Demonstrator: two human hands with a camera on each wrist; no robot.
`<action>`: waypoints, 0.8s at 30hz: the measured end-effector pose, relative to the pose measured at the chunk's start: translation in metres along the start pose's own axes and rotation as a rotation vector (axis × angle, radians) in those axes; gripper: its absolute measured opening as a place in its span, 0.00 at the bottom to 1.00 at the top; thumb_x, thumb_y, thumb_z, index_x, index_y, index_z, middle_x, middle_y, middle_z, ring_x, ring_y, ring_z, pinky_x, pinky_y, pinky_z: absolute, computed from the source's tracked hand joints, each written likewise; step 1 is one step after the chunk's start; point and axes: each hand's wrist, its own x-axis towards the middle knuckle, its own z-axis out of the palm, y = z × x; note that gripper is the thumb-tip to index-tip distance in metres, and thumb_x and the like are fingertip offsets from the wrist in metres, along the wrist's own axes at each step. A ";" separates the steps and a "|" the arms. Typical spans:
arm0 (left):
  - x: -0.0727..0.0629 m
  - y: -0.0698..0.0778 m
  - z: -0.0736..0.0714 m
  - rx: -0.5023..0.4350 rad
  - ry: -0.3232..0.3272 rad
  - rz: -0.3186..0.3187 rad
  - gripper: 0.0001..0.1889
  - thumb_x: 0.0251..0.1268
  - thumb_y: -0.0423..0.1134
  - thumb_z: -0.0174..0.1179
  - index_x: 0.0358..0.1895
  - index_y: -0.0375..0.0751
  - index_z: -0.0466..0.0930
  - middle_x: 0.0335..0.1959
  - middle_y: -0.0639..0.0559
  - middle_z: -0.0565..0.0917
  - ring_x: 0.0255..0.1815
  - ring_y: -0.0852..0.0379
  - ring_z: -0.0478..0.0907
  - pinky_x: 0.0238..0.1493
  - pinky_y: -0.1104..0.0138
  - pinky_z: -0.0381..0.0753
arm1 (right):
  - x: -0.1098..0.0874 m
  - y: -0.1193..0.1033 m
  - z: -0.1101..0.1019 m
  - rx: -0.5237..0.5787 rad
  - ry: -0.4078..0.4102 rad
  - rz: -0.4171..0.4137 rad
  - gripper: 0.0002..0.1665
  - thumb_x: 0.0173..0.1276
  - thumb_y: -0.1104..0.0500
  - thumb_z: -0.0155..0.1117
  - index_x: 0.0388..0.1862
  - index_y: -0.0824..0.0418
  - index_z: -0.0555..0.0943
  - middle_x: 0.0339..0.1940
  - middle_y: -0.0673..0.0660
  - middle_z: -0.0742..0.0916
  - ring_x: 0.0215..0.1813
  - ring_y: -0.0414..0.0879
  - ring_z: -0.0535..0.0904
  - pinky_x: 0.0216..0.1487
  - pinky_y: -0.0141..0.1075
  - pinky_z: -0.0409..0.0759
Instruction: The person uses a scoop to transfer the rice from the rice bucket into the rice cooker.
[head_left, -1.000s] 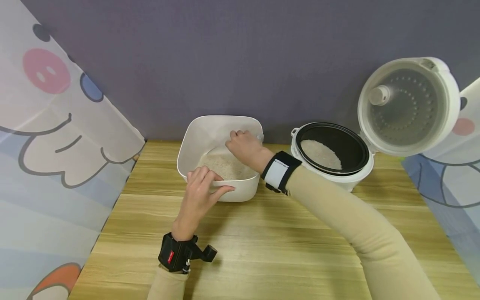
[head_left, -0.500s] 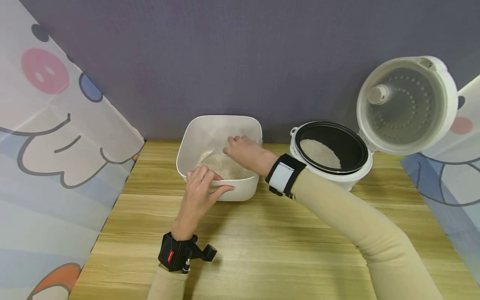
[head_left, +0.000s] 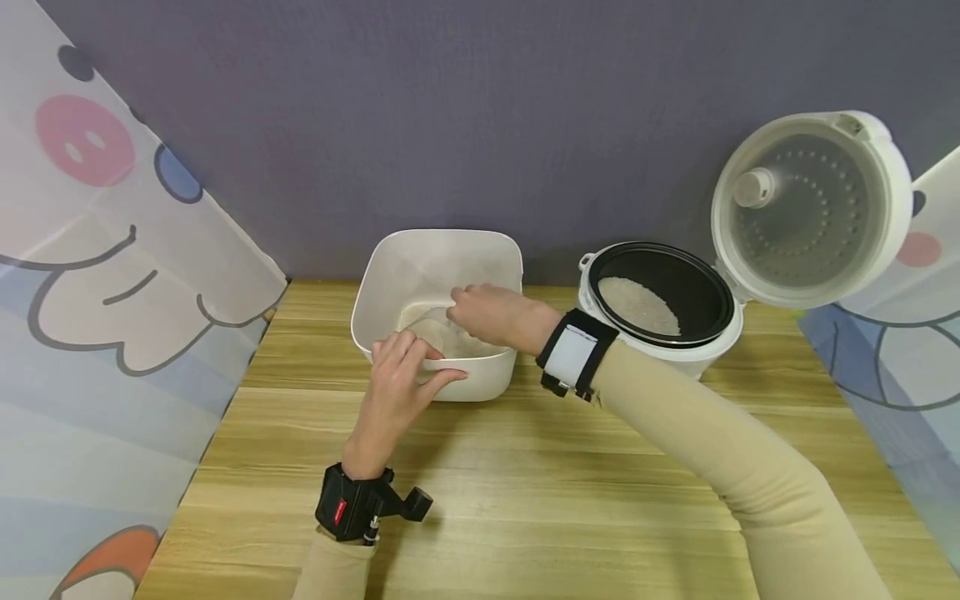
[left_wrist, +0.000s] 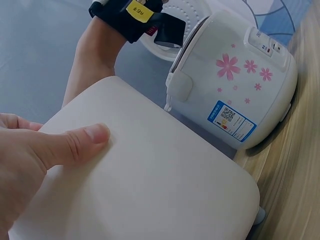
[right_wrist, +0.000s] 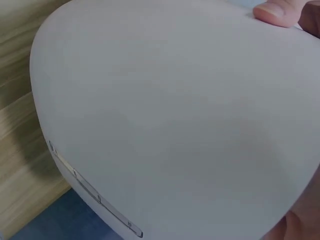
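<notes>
A white rice bin [head_left: 480, 381] stands on the wooden table against the wall, with rice [head_left: 411, 314] in its bottom. My left hand [head_left: 393, 371] pinches its front rim, fingers over the inside; the thumb [left_wrist: 82, 144] lies along the outer wall in the left wrist view. Inside the bin, my right hand [head_left: 491, 315] grips a clear plastic scoop [head_left: 433, 332], its bowl tilted low at the rice. Part of the scoop is hidden by the hands. In the right wrist view the bin's wall covers most of the right hand.
To the right stands a white rice cooker [head_left: 693, 357] with pink flowers on its front. Its lid [head_left: 813, 212] is raised, and rice [head_left: 641, 305] lies in its black inner pot [head_left: 701, 292]. A grey wall [head_left: 480, 125] rises directly behind both.
My right hand has moved slightly down and toward the front of the bin, with the scoop now showing lower in the rice. The left hand stays on the rim.
</notes>
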 end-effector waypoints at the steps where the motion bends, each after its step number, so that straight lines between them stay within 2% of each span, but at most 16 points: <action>1: 0.000 0.000 0.000 0.000 0.002 0.004 0.27 0.29 0.42 0.82 0.32 0.36 0.75 0.29 0.48 0.73 0.30 0.47 0.71 0.38 0.56 0.59 | 0.000 0.000 0.000 0.003 -0.009 -0.003 0.11 0.71 0.64 0.68 0.51 0.64 0.86 0.44 0.61 0.86 0.45 0.54 0.86 0.47 0.40 0.84; 10: 0.000 -0.001 0.001 0.008 0.002 0.007 0.27 0.30 0.44 0.82 0.32 0.36 0.74 0.28 0.48 0.73 0.30 0.48 0.70 0.38 0.56 0.58 | 0.000 -0.002 -0.002 0.060 -0.067 -0.028 0.13 0.71 0.60 0.71 0.51 0.63 0.86 0.46 0.60 0.87 0.45 0.52 0.87 0.49 0.38 0.84; 13: -0.001 -0.001 0.001 0.008 -0.002 0.011 0.26 0.42 0.51 0.77 0.32 0.36 0.74 0.28 0.49 0.73 0.30 0.48 0.70 0.38 0.56 0.58 | -0.001 -0.003 -0.002 0.100 -0.066 -0.031 0.12 0.71 0.60 0.71 0.50 0.63 0.87 0.45 0.60 0.87 0.44 0.52 0.87 0.47 0.38 0.84; 17: -0.001 -0.001 0.000 0.011 -0.007 0.018 0.27 0.61 0.62 0.59 0.32 0.36 0.74 0.28 0.49 0.72 0.30 0.48 0.69 0.38 0.57 0.57 | -0.002 -0.002 -0.003 0.150 -0.064 -0.031 0.10 0.71 0.60 0.70 0.48 0.63 0.87 0.44 0.60 0.88 0.41 0.50 0.87 0.45 0.38 0.84; 20: 0.000 -0.001 0.001 0.001 0.007 0.027 0.28 0.64 0.63 0.54 0.32 0.36 0.73 0.28 0.49 0.72 0.29 0.48 0.70 0.38 0.57 0.57 | -0.002 -0.002 -0.004 0.178 -0.062 -0.024 0.09 0.72 0.60 0.69 0.46 0.63 0.87 0.42 0.59 0.88 0.38 0.48 0.86 0.42 0.38 0.83; 24: 0.001 -0.001 0.003 -0.005 0.031 0.040 0.28 0.62 0.62 0.57 0.32 0.36 0.73 0.28 0.49 0.73 0.30 0.48 0.71 0.38 0.56 0.58 | -0.003 -0.002 -0.005 0.222 -0.062 -0.019 0.07 0.72 0.59 0.69 0.42 0.63 0.86 0.37 0.56 0.88 0.32 0.44 0.81 0.37 0.36 0.81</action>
